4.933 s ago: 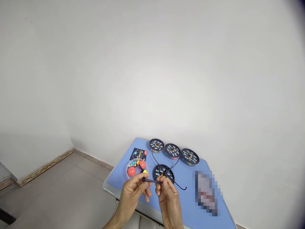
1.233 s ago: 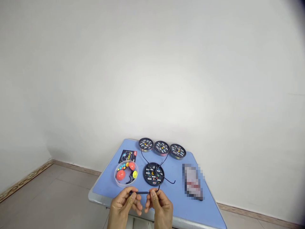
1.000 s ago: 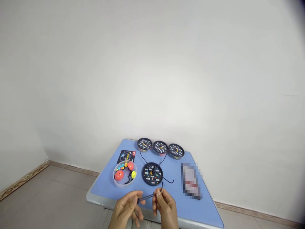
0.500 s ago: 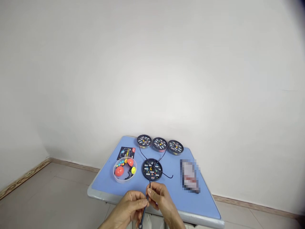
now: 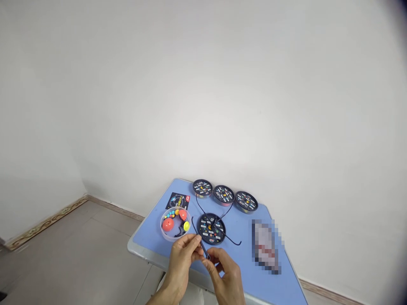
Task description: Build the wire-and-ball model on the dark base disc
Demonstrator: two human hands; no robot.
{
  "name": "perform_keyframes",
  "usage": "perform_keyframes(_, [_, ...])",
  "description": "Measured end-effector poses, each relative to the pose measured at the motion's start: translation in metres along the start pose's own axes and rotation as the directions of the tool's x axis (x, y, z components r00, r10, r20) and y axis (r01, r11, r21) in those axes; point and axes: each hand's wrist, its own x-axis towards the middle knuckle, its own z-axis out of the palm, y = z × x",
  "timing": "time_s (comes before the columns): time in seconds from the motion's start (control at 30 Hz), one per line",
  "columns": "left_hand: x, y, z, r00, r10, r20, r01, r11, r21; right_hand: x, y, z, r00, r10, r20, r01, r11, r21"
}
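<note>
A thin black rod (image 5: 204, 248) with a bent tip and a ring at its near end is pinched by my left hand (image 5: 187, 256) around its middle. My right hand (image 5: 226, 273) has thumb and fingertips closed at the ring end. Just beyond lies a round black base (image 5: 203, 237) printed with coloured planets and labels. From its centre several thin black arms (image 5: 232, 240) spread out, one reaching right with a hooked tip. Left of it stands a clear round tub (image 5: 163, 234) holding red half-spheres (image 5: 168, 224), small coloured balls, a yellow piece (image 5: 186, 226) and black parts.
Three lidded round containers (image 5: 224, 194) line the back of the blue table (image 5: 235, 264). A black printed card (image 5: 177, 201) lies behind the tub. At the right is a pixelated flat item (image 5: 265, 245). A white wall rises behind the table.
The rod has been turned, so its bent tip now points up-left and its ring end lies by my right hand. Both hands have risen slightly; the view has shifted left.
</note>
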Motion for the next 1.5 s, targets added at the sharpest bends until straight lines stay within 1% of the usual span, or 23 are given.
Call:
perform_keyframes(0.07, [0.002, -0.003, 0.000, 1.000, 0.010, -0.004, -0.010, 1.000, -0.005, 0.003, 0.002, 0.002, 0.999, -0.031, -0.017, 0.031, 0.999, -0.020])
perform_keyframes(0.13, [0.005, -0.004, 0.001, 1.000, 0.008, -0.013, -0.008, 1.000, -0.025, 0.009, 0.004, -0.001, 0.998, -0.059, -0.019, 0.059, 0.998, -0.037])
perform_keyframes(0.23, [0.013, -0.005, 0.004, 1.000, 0.020, -0.004, -0.020, 0.997, -0.074, 0.026, 0.003, -0.014, 0.991, -0.131, 0.032, 0.134, 0.987, -0.093])
perform_keyframes(0.3, [0.020, -0.005, 0.010, 0.999, 0.051, 0.009, -0.050, 0.994, -0.094, 0.042, 0.000, -0.026, 0.984, -0.171, 0.054, 0.178, 0.972, -0.153])
perform_keyframes(0.37, [0.028, -0.006, 0.018, 0.996, 0.092, -0.011, -0.092, 0.991, -0.097, 0.061, -0.001, -0.036, 0.982, -0.176, 0.073, 0.188, 0.956, -0.226])
perform_keyframes(0.43, [0.036, -0.008, 0.027, 0.990, 0.131, -0.056, -0.136, 0.987, -0.083, 0.080, -0.001, -0.043, 0.981, -0.156, 0.119, 0.186, 0.934, -0.307])
perform_keyframes(0.53, [0.050, -0.014, 0.037, 0.979, 0.172, -0.109, -0.177, 0.983, -0.047, 0.104, 0.006, -0.047, 0.973, -0.126, 0.194, 0.193, 0.904, -0.382])
perform_keyframes(0.63, [0.061, -0.022, 0.041, 0.970, 0.198, -0.140, -0.203, 0.979, -0.023, 0.119, 0.016, -0.046, 0.965, -0.113, 0.236, 0.203, 0.893, -0.402])
perform_keyframes(0.73, [0.068, -0.028, 0.041, 0.962, 0.226, -0.151, -0.227, 0.974, 0.011, 0.125, 0.024, -0.046, 0.959, -0.091, 0.267, 0.203, 0.882, -0.426])
perform_keyframes(0.83, [0.069, -0.034, 0.038, 0.957, 0.247, -0.155, -0.244, 0.969, 0.040, 0.127, 0.027, -0.045, 0.955, -0.065, 0.290, 0.196, 0.872, -0.449])
perform_keyframes(1.0, [0.068, -0.041, 0.033, 0.954, 0.246, -0.171, -0.241, 0.969, 0.049, 0.127, 0.026, -0.043, 0.949, -0.024, 0.315, 0.179, 0.861, -0.475])
perform_keyframes(1.23, [0.068, -0.051, 0.027, 0.958, 0.235, -0.162, -0.233, 0.972, 0.030, 0.130, 0.022, -0.040, 0.941, 0.011, 0.337, 0.172, 0.843, -0.509])
perform_keyframes(1.37, [0.068, -0.051, 0.028, 0.954, 0.241, -0.180, -0.239, 0.971, 0.029, 0.134, 0.020, -0.040, 0.937, 0.018, 0.348, 0.174, 0.840, -0.513])
perform_keyframes(1.5, [0.068, -0.048, 0.030, 0.957, 0.223, -0.185, -0.219, 0.975, 0.043, 0.138, 0.021, -0.041, 0.936, 0.028, 0.351, 0.169, 0.839, -0.517])
